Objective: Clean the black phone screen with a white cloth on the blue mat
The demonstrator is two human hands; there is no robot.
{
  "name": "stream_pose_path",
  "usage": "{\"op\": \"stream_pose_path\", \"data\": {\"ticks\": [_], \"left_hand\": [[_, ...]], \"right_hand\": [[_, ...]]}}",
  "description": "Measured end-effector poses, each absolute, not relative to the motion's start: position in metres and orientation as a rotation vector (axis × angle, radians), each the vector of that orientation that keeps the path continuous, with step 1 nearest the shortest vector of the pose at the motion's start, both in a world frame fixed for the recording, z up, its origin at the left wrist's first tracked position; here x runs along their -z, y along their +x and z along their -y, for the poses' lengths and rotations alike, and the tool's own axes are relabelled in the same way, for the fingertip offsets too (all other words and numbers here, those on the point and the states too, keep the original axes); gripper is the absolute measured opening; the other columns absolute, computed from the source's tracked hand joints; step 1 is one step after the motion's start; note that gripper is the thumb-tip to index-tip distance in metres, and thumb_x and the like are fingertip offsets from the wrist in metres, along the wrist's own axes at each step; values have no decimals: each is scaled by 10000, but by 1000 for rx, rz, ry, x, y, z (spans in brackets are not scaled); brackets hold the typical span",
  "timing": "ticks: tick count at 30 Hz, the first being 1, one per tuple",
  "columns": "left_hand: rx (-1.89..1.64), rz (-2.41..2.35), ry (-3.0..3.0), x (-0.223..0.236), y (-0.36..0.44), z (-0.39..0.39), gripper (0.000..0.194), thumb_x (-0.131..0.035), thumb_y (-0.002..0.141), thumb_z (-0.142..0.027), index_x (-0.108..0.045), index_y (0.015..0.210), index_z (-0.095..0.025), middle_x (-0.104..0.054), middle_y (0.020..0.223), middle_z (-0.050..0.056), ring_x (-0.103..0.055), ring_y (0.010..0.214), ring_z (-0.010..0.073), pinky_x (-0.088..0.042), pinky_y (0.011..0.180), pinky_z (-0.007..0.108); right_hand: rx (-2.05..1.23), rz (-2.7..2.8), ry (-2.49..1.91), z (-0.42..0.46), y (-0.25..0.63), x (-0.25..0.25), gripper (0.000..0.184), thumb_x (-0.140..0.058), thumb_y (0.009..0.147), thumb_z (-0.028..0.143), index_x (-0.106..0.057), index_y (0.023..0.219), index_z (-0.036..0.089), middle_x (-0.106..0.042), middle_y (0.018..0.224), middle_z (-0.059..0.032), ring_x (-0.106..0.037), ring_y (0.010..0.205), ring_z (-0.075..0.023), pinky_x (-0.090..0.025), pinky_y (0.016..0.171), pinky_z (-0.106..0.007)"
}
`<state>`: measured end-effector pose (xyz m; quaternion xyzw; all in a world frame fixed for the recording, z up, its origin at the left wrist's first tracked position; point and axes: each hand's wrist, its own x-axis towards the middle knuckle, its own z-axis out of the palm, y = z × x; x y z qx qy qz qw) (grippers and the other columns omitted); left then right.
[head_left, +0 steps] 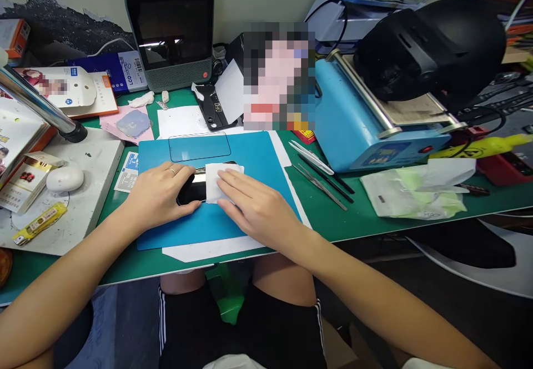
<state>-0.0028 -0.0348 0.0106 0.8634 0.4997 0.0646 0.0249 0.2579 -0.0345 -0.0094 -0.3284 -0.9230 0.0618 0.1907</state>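
A black smartphone (192,189) lies face up and sideways on a blue mat (266,163). My left hand (160,194) holds the phone's left end, thumb along the near edge and fingers along the far edge. On the right part of the screen, my right hand (262,208) presses a folded white wipe (213,183), fingers close together and thumb at its near side. The wipe and the hand hide the phone's right end. Just beyond the phone, a clear screen protector with a black border (200,147) rests on the mat.
Tweezers (322,187) and thin tools lie right of the mat, beside a blue machine (353,119) and a plastic packet (412,191). A dark tablet-like display (170,36) stands behind. At left, a grey base (97,163) bears a white earbud case (65,179) and yellow cutter (39,223).
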Motion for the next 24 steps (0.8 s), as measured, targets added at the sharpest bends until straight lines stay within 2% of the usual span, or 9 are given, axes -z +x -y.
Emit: {"op": "stream_pose_path", "data": {"ticks": [3,7,12,14,16,18,20,22,24], "left_hand": [[-238,-1539,2688,-8,-4,34,501,-748,943,-536,-666,1273,-168,-812,1183,150,-783,1054,363,-626,783,436],[-224,-1546,2675,-8,-4,34,521,-755,936,-546,-670,1282,-166,-814,1193,151,-784,1051,369,-626,771,442],[-182,-1555,2623,-11,-5,34,536,-745,943,-533,-657,1328,-171,-806,1215,159,-772,1087,380,-612,786,448],[-197,-1527,2611,-12,-7,32,623,-716,944,-626,-652,1357,-165,-801,1210,168,-762,1086,389,-603,804,465],[-275,-1468,2577,-10,-9,30,790,-594,954,-791,-623,1430,-160,-798,1198,173,-747,1073,396,-590,838,498],[-448,-1427,2512,-6,-11,27,891,-349,1005,-868,-584,1491,-159,-796,1183,169,-724,1063,387,-570,878,531],[-729,-1432,2462,0,-10,24,860,-135,1080,-769,-618,1421,-146,-783,1163,174,-687,1061,362,-542,927,542],[-1046,-1447,2407,5,-8,23,779,-111,1103,-701,-663,1283,-181,-757,1104,153,-655,1004,325,-525,916,521],[-1351,-1455,2328,9,-7,22,646,-184,1110,-661,-664,1148,-231,-717,1020,114,-628,941,297,-513,880,502]], "right_hand": [[-356,2711,-995,20,244,21,843,-374,1138,626,-344,1706,3,-277,1796,-250,-219,1708,-372,-316,1368,-632],[-544,2847,-938,-15,241,29,1080,-280,1055,838,-183,1758,24,-57,1836,-228,-45,1729,-369,-186,1400,-633],[-572,2873,-849,-28,260,32,1123,-300,1030,873,3,1784,98,27,1839,-184,22,1725,-382,-140,1403,-659],[-561,2885,-796,-19,265,33,1208,-363,991,911,77,1775,104,57,1831,-191,27,1719,-402,-148,1401,-666],[-597,2909,-738,-14,265,33,1249,-386,964,936,87,1773,110,63,1828,-190,15,1719,-407,-162,1402,-656],[-656,2922,-717,-17,259,31,1235,-367,963,941,38,1781,109,47,1831,-186,12,1722,-397,-149,1407,-644],[-712,2919,-724,-25,247,28,1224,-345,965,945,-18,1784,97,27,1833,-190,23,1724,-383,-114,1415,-632],[-747,2904,-725,-32,234,25,1242,-340,950,964,-50,1784,91,15,1835,-192,40,1725,-377,-86,1418,-633],[-757,2885,-712,-34,219,24,1272,-341,929,986,-78,1780,78,12,1836,-199,51,1726,-380,-71,1417,-643]]}}
